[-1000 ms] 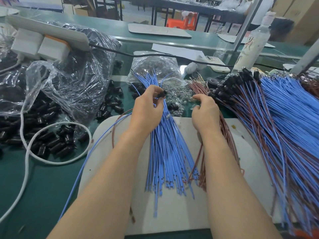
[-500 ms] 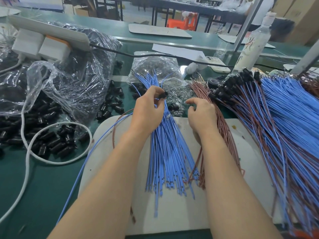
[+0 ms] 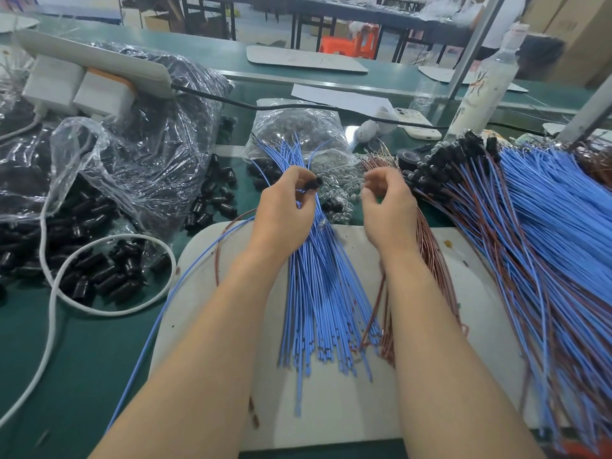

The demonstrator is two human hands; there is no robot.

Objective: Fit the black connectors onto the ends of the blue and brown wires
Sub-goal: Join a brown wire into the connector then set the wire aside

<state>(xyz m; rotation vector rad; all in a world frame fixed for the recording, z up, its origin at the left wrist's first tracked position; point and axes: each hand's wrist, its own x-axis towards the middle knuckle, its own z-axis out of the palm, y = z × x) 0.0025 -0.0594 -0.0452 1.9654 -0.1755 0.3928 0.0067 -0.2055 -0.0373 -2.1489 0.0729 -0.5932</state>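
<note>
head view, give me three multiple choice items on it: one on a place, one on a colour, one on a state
1. Where does the loose bundle of blue insulated wires lie?
A. in a clear plastic bag
B. on the pale grey mat
C. on a white power strip

2. What colour is the thick cable looping on the green table?
A. orange
B. yellow
C. white

3. What state is the small black cylindrical connector in?
A. pinched in the left hand's fingertips
B. lying on the mat
C. fitted in the right-hand pile

Answers:
1 B, the bundle fans across the mat under the left forearm.
2 C, the loop is plainly white.
3 A, it sits between the left thumb and forefinger.
</note>
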